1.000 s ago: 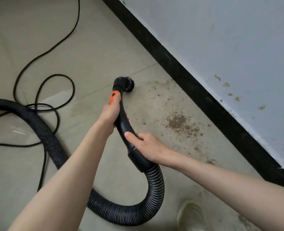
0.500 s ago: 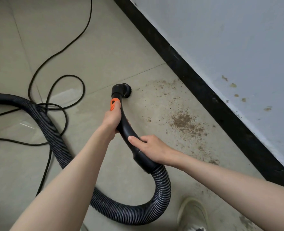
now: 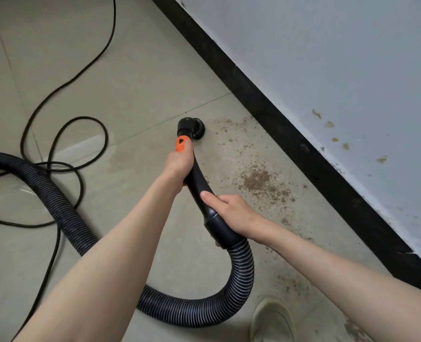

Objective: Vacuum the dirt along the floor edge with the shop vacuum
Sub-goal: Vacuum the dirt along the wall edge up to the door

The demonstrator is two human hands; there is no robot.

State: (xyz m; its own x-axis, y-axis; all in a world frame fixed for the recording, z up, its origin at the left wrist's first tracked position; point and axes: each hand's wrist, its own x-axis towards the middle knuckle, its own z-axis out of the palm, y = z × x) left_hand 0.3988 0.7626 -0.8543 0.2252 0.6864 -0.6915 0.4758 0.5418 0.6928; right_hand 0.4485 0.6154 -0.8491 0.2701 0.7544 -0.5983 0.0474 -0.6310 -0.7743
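A black curved vacuum wand [image 3: 199, 183] with an orange tab ends in a round brush nozzle [image 3: 192, 128] set on the tile floor. My left hand [image 3: 179, 166] grips the wand just below the orange tab. My right hand [image 3: 231, 213] grips the wand's lower end by the collar, where the ribbed black hose [image 3: 241, 275] joins. Brown dirt [image 3: 261, 181] lies scattered to the right of the nozzle, thickest between the wand and the black baseboard [image 3: 303, 154].
The hose loops behind my arms and runs off to the left [image 3: 44, 188]. A black power cord [image 3: 63, 149] lies in loops on the left floor. A pale shoe [image 3: 271, 322] stands at the bottom. A grey wall [image 3: 340, 70] with brown specks rises at right.
The nozzle has slid a little away from the wall's dirt patch and stayed on the floor, while my view shifted left. Both hands keep their grip on the wand.
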